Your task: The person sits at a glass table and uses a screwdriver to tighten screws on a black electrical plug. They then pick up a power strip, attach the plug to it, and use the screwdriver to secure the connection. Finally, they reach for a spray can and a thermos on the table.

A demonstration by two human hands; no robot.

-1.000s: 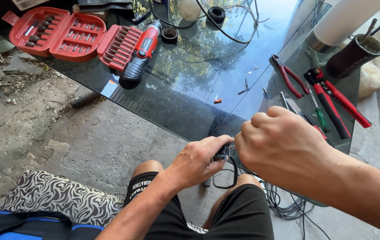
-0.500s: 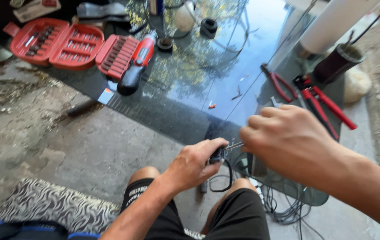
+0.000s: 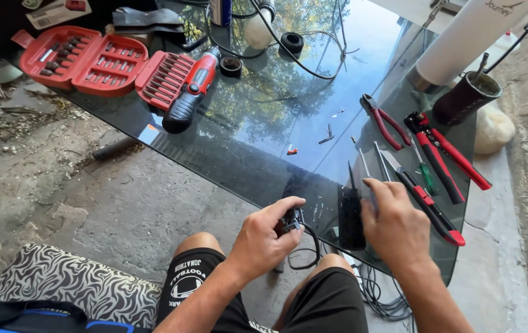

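The fingers of the left hand are curled tight round a small dark connector with a black looping cable, pinched between thumb and forefinger just below the near edge of the dark glass tabletop. Half a second ago both hands met over that piece; now the right hand has let go and moved off toward three o'clock, its fingers loosely spread and flat on the glass, holding nothing. Its fingertips lie just beside a slim metal probe and a red-and-black handled cutter. At one o'clock lie red-handled pliers; at eleven o'clock, a red plastic bit case and a red-and-black powered screwdriver.
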